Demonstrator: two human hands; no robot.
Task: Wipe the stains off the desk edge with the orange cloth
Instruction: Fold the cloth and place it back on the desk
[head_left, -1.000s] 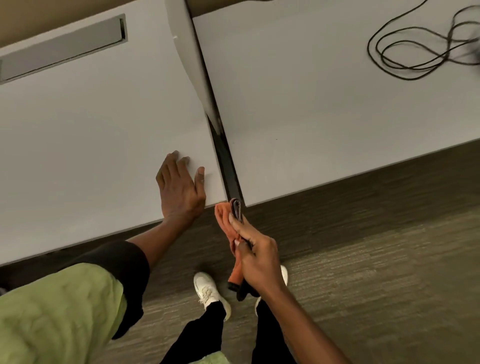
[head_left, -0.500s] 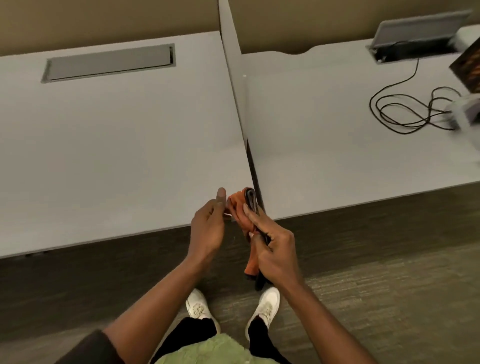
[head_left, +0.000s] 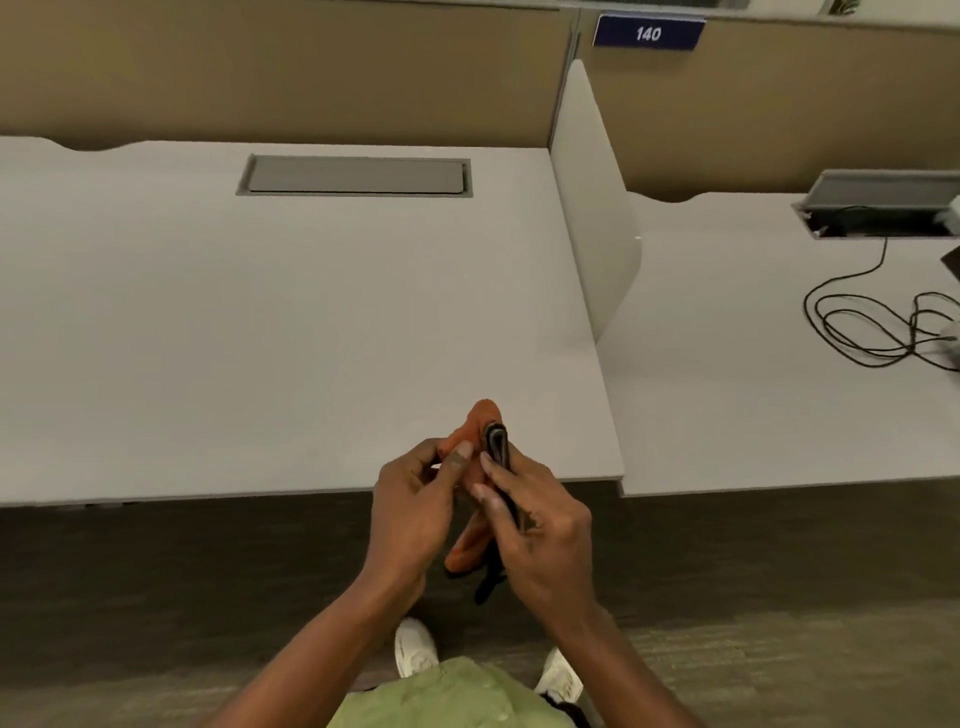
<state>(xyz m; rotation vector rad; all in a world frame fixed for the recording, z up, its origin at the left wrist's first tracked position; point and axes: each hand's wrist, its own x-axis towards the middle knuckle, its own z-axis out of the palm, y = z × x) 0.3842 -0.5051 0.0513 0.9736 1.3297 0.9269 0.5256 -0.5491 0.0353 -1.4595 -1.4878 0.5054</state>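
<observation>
Orange cloth (head_left: 470, 540) pinched between both hands' grip.

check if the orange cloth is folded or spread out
Folded. The cloth is bunched into a narrow strip between both hands, its folded top poking above the fingers and its tail hanging below the desk edge.

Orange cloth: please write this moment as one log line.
stage: handling cloth | left hand: on orange cloth | right hand: holds cloth | desk edge: not touched
</observation>
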